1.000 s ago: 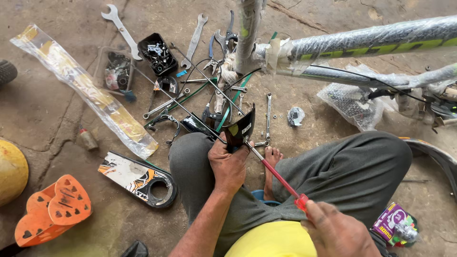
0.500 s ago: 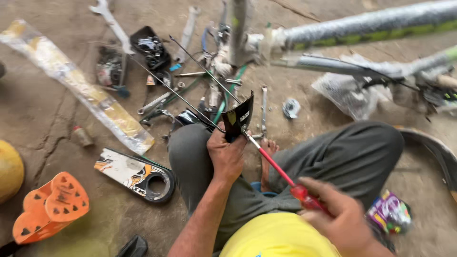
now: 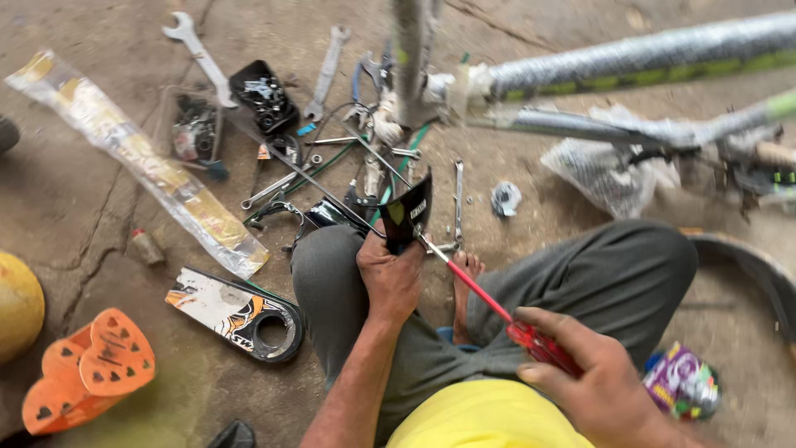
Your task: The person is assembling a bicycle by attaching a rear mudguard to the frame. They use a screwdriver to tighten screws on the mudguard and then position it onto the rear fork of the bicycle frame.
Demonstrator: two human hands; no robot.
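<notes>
Over the lap, left hand [image 3: 390, 278] is clamped on a black plate [image 3: 408, 211], right hand [image 3: 601, 386] gripping a red screwdriver [image 3: 497, 309], tip touching the plate.

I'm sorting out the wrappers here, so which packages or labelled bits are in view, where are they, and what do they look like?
Long clear plastic sleeve: floor, upper left, flat, yellow-orange print.
Crumpled clear bag: floor under the bike frame, right.
Small shiny pouch: beside the right knee, purple, green and white.
Black guard piece: in the left hand, with a yellow-green sticker.
</notes>
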